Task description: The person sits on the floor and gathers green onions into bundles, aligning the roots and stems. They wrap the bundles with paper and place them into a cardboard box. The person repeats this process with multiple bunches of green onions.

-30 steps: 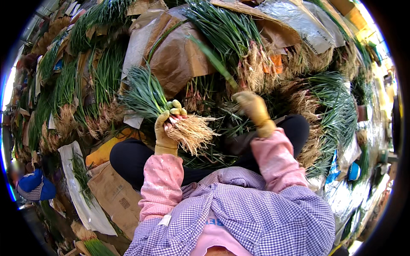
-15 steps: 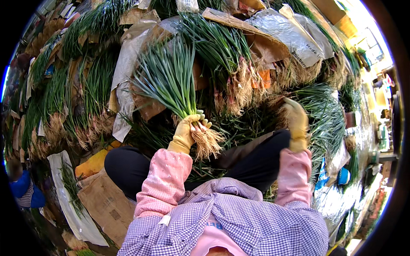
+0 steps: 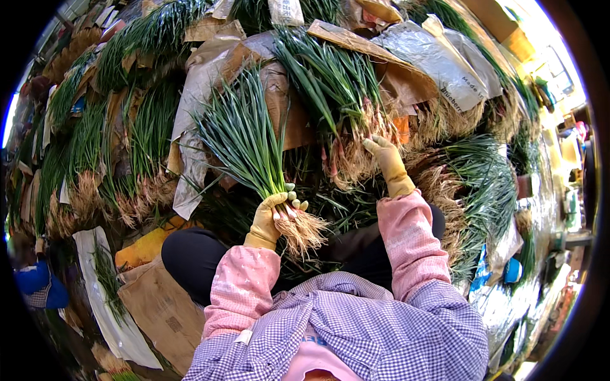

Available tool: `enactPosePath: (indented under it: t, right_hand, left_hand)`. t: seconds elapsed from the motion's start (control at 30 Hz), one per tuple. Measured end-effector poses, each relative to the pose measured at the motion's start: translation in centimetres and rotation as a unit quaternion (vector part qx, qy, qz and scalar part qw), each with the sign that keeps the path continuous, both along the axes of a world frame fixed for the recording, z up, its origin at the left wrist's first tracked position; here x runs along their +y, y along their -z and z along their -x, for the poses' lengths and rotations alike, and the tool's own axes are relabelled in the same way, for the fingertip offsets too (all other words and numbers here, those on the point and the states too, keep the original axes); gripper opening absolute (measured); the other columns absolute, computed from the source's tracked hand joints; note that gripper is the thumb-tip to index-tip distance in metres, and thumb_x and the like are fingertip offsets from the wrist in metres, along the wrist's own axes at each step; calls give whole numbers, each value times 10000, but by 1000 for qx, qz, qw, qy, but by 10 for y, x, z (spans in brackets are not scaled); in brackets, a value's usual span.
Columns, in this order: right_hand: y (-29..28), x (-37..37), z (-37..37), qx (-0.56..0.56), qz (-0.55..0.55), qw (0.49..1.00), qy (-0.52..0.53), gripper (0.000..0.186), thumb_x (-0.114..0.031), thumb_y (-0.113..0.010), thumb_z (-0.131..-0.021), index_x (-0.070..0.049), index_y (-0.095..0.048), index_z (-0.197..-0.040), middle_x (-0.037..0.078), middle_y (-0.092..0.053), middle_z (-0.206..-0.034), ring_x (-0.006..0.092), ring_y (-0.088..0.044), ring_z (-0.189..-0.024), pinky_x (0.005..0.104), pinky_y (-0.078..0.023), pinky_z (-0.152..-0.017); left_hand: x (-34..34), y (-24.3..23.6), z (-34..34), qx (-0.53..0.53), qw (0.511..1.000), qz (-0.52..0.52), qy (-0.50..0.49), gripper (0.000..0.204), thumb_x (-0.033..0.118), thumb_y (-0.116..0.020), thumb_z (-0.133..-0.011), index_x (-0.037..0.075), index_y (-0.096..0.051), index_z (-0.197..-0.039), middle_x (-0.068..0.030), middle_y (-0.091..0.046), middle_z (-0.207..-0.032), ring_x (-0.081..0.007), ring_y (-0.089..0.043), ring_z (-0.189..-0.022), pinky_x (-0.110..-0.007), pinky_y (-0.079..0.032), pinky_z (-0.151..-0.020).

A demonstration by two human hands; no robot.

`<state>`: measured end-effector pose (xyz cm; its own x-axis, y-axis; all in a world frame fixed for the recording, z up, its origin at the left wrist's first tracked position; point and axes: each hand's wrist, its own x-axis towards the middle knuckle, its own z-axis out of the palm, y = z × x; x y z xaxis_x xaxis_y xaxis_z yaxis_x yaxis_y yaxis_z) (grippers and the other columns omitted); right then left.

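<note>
My left hand [image 3: 265, 219], in a yellow glove, is closed around the lower stems of a bunch of green garlic [image 3: 251, 143]. Its long leaves fan up and to the left; the pale roots hang below the fist. My right hand [image 3: 387, 162], also gloved in yellow, has its fingers stretched toward the stem bases of a heap of green garlic [image 3: 356, 114] ahead. The fingertips are at its pinkish stems, and nothing shows held in them.
Another green garlic heap [image 3: 480, 184] lies to my right. More bundles [image 3: 149, 133] hang in rows at left, between brown paper sheets [image 3: 406, 89]. My bent knees [image 3: 194, 257] frame loose leaves. A flattened cardboard piece [image 3: 159, 305] and a person in blue [image 3: 41, 286] are at left.
My right hand has moved left from beside the right-hand heap to the roots and stems of the heap ahead. My left hand, still gripping its bunch, has come slightly lower.
</note>
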<state>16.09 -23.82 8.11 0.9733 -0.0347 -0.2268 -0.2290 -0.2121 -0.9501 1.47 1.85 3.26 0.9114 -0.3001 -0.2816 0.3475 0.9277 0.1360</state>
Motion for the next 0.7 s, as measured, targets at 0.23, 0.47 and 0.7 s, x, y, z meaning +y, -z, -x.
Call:
enactPosePath:
  t: [0.23,0.47,0.7]
  right_hand:
    - [-14,-28,6,44,141,984,-96,120,-137,-587,-828,-25,-621,-854,15,-626,-707,82,-525,-566,228,-422,-528]
    - [-11,-2,12,-107,244,963,-24,288,-317,-593,-835,-52,-614,-946,79,-655,-801,199,-600,-691,314,-477,-661]
    - [25,14,-3,9,371,914,-163,318,-329,-622,-799,-62,-626,-972,106,-651,-848,195,-611,-749,339,-489,-667]
  left_hand:
    - [-7,-1,-1,-53,998,33,8,287,48,-509,-803,-13,-536,-1082,-101,-615,-878,-250,-613,-790,-470,-391,-944]
    - [-1,-1,5,-38,998,49,8,284,57,-533,-792,-17,-534,-1066,-100,-613,-878,-243,-616,-772,-451,-390,-948]
    - [2,-19,15,-46,998,41,25,404,73,-548,-792,-7,-483,-1183,-77,-598,-889,-169,-569,-728,-416,-396,-931]
